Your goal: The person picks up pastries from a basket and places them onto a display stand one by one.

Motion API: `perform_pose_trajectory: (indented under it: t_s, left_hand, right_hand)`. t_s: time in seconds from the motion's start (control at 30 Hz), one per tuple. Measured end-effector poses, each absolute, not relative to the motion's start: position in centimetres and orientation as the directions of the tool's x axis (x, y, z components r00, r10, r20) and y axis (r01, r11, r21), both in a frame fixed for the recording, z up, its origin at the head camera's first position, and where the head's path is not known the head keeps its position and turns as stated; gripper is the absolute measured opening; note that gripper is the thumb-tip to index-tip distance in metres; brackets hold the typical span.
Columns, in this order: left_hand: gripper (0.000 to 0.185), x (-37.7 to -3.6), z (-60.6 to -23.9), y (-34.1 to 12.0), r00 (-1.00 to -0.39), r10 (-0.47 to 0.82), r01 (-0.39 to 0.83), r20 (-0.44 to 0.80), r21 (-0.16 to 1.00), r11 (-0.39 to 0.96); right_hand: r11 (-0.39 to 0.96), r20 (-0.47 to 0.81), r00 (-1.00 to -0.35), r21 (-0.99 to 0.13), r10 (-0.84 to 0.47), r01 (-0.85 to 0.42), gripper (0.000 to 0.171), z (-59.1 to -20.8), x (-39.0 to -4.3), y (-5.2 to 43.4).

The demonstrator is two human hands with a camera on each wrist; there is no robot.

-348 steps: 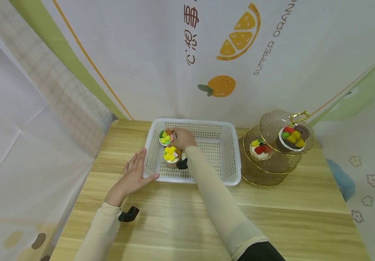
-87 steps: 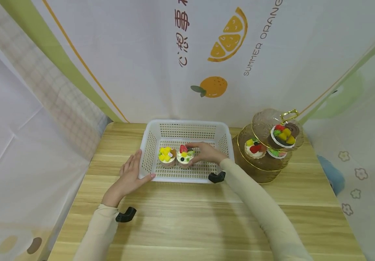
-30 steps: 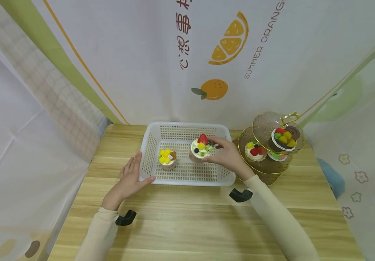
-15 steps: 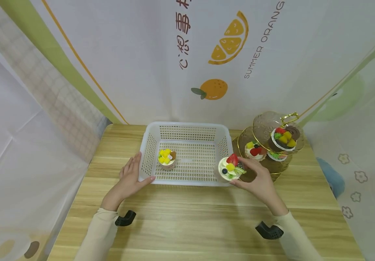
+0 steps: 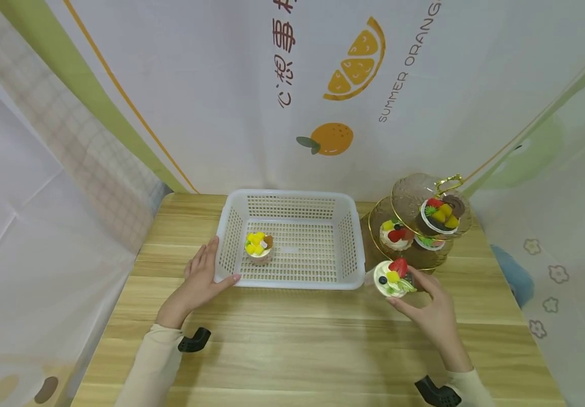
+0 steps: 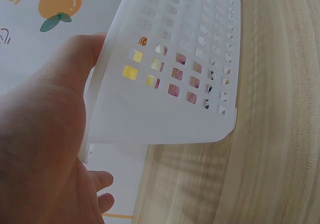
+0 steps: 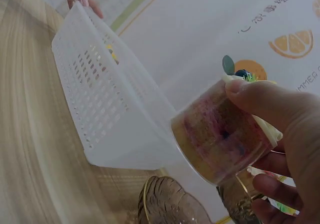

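My right hand (image 5: pixel 432 314) holds a dessert cup (image 7: pixel 220 131) between thumb and fingers, a little right of the white basket (image 5: pixel 299 284). It is a clear cup of layered cake, topped with cream, a strawberry, a yellow cube and a blueberry. My left hand (image 5: pixel 202 282) rests at the basket's front left corner, thumb along the front rim and fingers spread on the left side. Inside the basket stands another dessert cup (image 5: pixel 259 247) with yellow fruit cubes. In the left wrist view, parts of that cup show through the holes of the basket wall.
A tiered stand (image 5: pixel 399 192) with gold rims is at the back right. A dark fruit-topped cup (image 5: pixel 438 216) sits on its top tier; a strawberry tart (image 5: pixel 395 236) and a green-topped cup (image 5: pixel 428 243) are lower. A printed curtain (image 5: pixel 251 113) hangs behind the wooden table (image 5: pixel 282 350).
My right hand has lifted the strawberry-topped dessert cup out of the basket and carried it right, past the rim. Earlier another cup left the basket; a green-topped one appeared on the stand.
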State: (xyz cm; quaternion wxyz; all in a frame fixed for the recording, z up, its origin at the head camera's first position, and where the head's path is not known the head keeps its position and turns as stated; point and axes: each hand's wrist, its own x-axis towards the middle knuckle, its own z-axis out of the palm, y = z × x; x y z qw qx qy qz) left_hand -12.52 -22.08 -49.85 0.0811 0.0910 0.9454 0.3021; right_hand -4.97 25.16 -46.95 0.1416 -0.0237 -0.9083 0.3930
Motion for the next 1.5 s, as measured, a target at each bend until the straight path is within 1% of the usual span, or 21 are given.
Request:
perform_pose_trajectory:
  t_s: [0.2, 0.4, 0.63, 0.93, 1.2, 1.5]
  left_hand:
    - [0.109, -12.5, -49.6, -22.1, -0.969, 0.221, 0.113, -0.11, 0.598, 0.793]
    - [0.109, -12.5, -49.6, -22.2, -0.97, 0.218, 0.11, -0.111, 0.598, 0.794]
    - [0.108, -12.6, -49.7, -22.2, -0.97, 0.218, 0.117, -0.105, 0.584, 0.803]
    - [0.109, -12.6, -49.7, -22.2, -0.97, 0.218, 0.112, -0.109, 0.595, 0.796]
    - [0.109, -12.5, -49.5, -22.1, -0.969, 0.219, 0.11, -0.11, 0.605, 0.789]
    - [0.109, -12.6, -49.6, -22.1, -0.968, 0.221, 0.102, -0.124, 0.608, 0.787]
  right_hand:
    - [0.689, 0.26, -0.939, -0.724, 0.226, -0.035, 0.075, -47.5, -4.5, 25.0]
    - [0.622, 0.26, -0.904, -0.783, 0.339, 0.009, 0.074, -48.6, -4.3, 23.9]
    - [0.591, 0.289, -0.859, -0.806, 0.424, 0.02, 0.072, -50.5, -4.8, 23.1]
    - [0.508, 0.176, -0.85, -0.853, 0.497, 0.12, 0.073, -52.2, -5.2, 22.4]
    - [0.457, 0.186, -0.816, -0.883, 0.548, 0.106, 0.071, -53.1, -5.3, 21.9]
    - [0.455, 0.127, -0.818, -0.873, 0.561, 0.176, 0.071, -53.2, -4.6, 21.4]
